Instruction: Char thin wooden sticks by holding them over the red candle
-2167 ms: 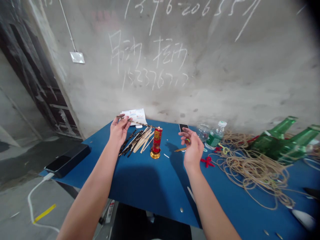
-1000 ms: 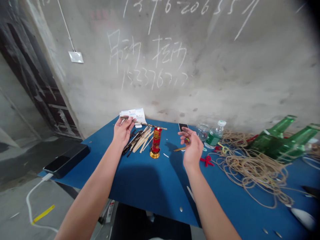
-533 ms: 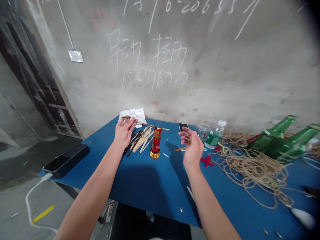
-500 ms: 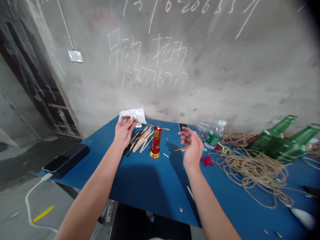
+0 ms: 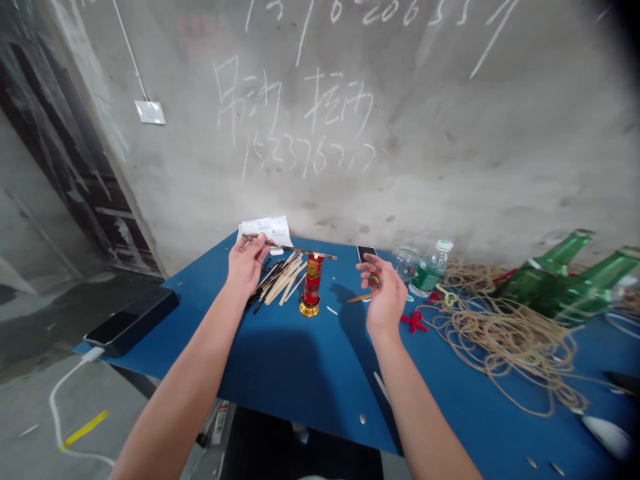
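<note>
My left hand (image 5: 245, 263) is closed on a thin wooden stick (image 5: 300, 251), pinched near its left end. The stick is darkened in places and stretches right across the top of a lit red candle (image 5: 313, 280) with a gold base. Whether stick and candle touch, I cannot tell. Below and right of that hand lies a pile of sticks (image 5: 283, 279), some blackened, others pale. My right hand (image 5: 384, 293) hovers right of the candle, fingers loosely bent and apart, with nothing in it. Near it on the table lies a short brown stick (image 5: 359, 298).
Right on the blue table (image 5: 280, 373) are a glass jar (image 5: 405, 262), a water bottle (image 5: 429, 270), tangled cord (image 5: 505, 347), green glass bottles (image 5: 555, 267) and a red knotted piece (image 5: 415, 323). A black power bank (image 5: 133, 320) sits at the left edge, with papers (image 5: 273, 229) behind.
My left hand has shifted slightly left, drawing the stick a little with it over the candle. My right hand stays in place.
</note>
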Available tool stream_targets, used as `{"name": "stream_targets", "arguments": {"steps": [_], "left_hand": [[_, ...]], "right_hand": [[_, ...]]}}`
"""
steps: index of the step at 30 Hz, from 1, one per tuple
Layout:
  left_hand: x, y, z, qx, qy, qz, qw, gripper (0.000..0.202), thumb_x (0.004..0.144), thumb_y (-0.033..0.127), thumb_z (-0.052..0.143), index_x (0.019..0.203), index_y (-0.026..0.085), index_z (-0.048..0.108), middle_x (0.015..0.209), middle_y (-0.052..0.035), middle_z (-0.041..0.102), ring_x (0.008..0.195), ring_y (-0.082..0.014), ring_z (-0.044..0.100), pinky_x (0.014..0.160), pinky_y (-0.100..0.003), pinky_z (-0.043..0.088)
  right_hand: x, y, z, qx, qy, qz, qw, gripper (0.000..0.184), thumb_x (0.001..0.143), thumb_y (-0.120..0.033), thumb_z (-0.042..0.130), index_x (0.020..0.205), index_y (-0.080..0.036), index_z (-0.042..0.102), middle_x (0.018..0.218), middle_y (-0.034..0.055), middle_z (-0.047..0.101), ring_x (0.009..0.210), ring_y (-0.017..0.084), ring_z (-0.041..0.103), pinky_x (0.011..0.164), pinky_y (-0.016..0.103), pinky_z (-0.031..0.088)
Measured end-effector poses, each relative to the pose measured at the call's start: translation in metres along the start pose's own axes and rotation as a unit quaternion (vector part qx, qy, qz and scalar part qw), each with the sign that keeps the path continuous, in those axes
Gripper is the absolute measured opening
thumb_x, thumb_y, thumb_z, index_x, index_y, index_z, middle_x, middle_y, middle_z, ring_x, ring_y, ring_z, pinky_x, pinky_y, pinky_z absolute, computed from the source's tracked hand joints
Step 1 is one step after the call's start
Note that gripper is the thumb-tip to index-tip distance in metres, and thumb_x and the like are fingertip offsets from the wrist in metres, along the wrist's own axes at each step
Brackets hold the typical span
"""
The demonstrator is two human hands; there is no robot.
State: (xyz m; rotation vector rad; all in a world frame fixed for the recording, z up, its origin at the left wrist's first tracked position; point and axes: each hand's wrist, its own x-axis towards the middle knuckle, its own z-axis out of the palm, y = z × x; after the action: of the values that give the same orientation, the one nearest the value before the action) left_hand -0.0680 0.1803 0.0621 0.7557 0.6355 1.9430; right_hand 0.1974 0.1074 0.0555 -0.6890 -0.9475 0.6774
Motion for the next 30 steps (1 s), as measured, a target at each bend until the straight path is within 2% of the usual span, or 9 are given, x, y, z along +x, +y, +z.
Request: {"name": "stream_targets", "arguments": {"steps": [9, 18, 25, 30], "left_hand": [[0.004, 0.006, -0.004, -0.007, 0.018, -0.003, 1.0, 0.021, 0.074, 0.014, 0.087, 0.087, 0.017, 0.071, 0.084, -0.0021, 0.075, 0.075, -0.0112, 0.074, 0.069, -0.016, 0.06], [0.006, 0.01, -0.004, -0.024, 0.037, -0.002, 0.999, 0.024, 0.073, 0.017, 0.09, 0.087, 0.016, 0.071, 0.079, 0.0009, 0.074, 0.065, -0.0061, 0.07, 0.066, -0.013, 0.058], [0.002, 0.032, 0.003, -0.036, 0.035, 0.033, 0.998, 0.029, 0.069, 0.022, 0.093, 0.083, 0.015, 0.069, 0.076, 0.0012, 0.072, 0.067, -0.008, 0.072, 0.061, -0.011, 0.056], [-0.001, 0.042, 0.008, -0.024, 0.011, 0.053, 0.998, 0.032, 0.066, 0.027, 0.094, 0.083, 0.017, 0.069, 0.076, 0.001, 0.072, 0.068, -0.0082, 0.072, 0.06, -0.011, 0.056]], "right_hand": [[0.0, 0.0, 0.0, 0.003, 0.001, 0.0, 1.0, 0.04, 0.097, -0.047, 0.053, 0.103, -0.015, 0.076, 0.094, 0.011, 0.075, 0.074, 0.017, 0.061, 0.057, 0.029, 0.04], [0.0, 0.001, -0.002, -0.007, -0.001, -0.003, 1.0, 0.038, 0.096, -0.046, 0.054, 0.104, -0.016, 0.076, 0.091, 0.0094, 0.075, 0.074, 0.017, 0.06, 0.059, 0.029, 0.041], [0.0, -0.006, -0.004, -0.039, 0.001, -0.021, 0.999, 0.037, 0.097, -0.047, 0.054, 0.106, -0.017, 0.075, 0.096, 0.0087, 0.075, 0.074, 0.016, 0.06, 0.061, 0.029, 0.043], [0.0, -0.007, -0.005, -0.055, 0.0, -0.02, 0.998, 0.042, 0.096, -0.052, 0.054, 0.107, -0.018, 0.075, 0.095, 0.0094, 0.075, 0.074, 0.018, 0.062, 0.061, 0.03, 0.043]]}}
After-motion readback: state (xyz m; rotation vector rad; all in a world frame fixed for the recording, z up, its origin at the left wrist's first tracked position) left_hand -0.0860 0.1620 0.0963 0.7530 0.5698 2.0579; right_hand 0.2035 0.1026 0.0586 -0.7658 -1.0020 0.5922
